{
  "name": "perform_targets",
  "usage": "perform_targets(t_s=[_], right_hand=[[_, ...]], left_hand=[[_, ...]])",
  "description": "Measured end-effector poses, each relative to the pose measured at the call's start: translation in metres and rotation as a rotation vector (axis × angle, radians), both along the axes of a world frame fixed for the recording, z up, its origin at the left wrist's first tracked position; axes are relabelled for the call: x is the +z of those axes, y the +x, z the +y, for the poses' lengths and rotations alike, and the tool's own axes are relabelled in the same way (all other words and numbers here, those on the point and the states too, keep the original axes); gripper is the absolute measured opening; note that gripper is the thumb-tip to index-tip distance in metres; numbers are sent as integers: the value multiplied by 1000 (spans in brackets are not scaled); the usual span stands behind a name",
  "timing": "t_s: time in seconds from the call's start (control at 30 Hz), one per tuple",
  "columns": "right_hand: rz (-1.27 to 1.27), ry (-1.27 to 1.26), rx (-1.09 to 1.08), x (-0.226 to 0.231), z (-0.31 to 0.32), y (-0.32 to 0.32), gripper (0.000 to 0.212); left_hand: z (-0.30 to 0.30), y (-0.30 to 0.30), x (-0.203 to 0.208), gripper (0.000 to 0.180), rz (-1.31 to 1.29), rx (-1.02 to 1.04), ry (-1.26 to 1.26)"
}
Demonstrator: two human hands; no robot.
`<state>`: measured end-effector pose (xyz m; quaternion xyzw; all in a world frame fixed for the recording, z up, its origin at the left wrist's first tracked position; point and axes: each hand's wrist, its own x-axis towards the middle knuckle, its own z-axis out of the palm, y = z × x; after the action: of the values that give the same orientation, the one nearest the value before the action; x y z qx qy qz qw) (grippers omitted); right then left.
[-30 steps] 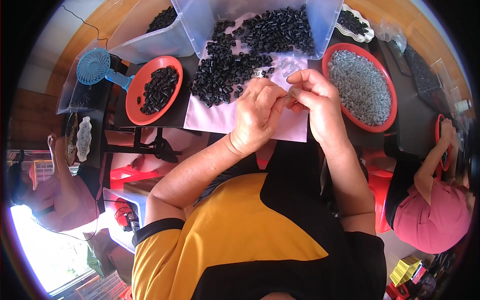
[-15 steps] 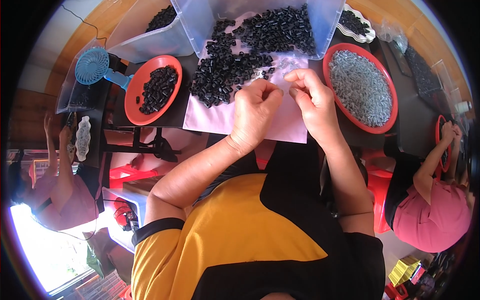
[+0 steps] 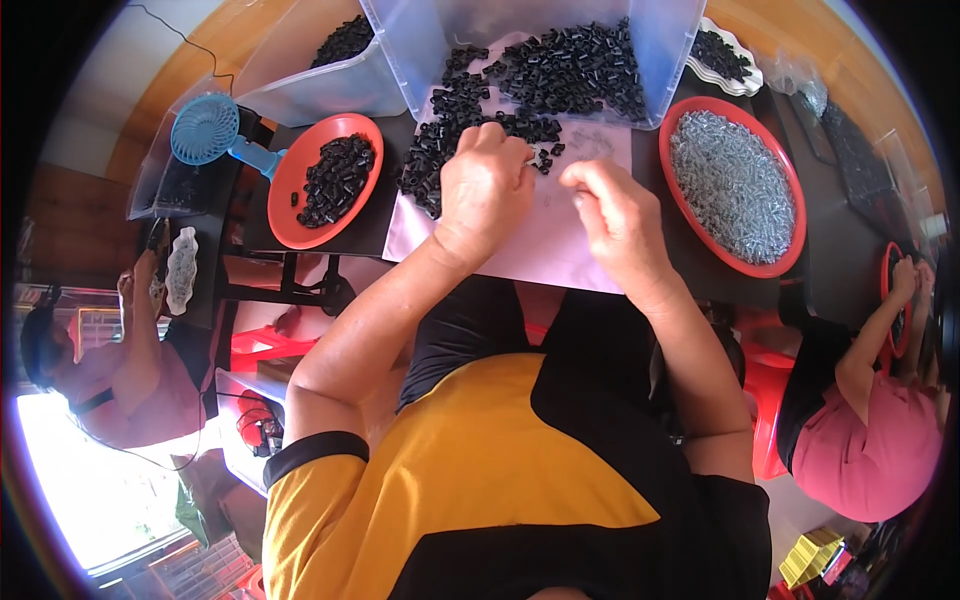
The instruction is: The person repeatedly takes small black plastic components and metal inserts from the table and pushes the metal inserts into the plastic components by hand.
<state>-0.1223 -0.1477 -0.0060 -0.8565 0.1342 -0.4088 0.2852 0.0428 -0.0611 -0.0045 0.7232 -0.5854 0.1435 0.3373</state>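
Note:
My left hand (image 3: 487, 190) is over the near edge of a pile of small black plastic parts (image 3: 425, 160) on a pink cloth (image 3: 570, 235). Its fingers are curled together, and what they hold, if anything, is hidden. To the right, my right hand (image 3: 622, 225) hovers over the cloth with thumb and forefinger bent toward each other; anything between them is too small to make out. Just beyond it lie a few small clear pieces (image 3: 592, 142). More black parts fill the tipped clear plastic bin (image 3: 425, 55) behind the pile.
A red bowl (image 3: 284, 220) of black parts stands left, near a blue fan (image 3: 205, 131). On the right is a red bowl (image 3: 672, 190) of small shiny pieces. A white scalloped dish (image 3: 752, 80) sits behind it. Co-workers sit at both sides.
My hands have moved apart. The left has reached forward and left to the black pile; the right has shifted slightly nearer me. The whole view has shifted a little.

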Motion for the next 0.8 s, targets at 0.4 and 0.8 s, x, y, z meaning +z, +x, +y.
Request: perform_targets(t_s=[0.4,0.8], right_hand=[[-14,-86,-17,1,2,7,26],[7,46,42,-9,11,20,25]], left_hand=[[33,20,20,12,157,-49,8],[52,6,0,25,-252,-56,82]])
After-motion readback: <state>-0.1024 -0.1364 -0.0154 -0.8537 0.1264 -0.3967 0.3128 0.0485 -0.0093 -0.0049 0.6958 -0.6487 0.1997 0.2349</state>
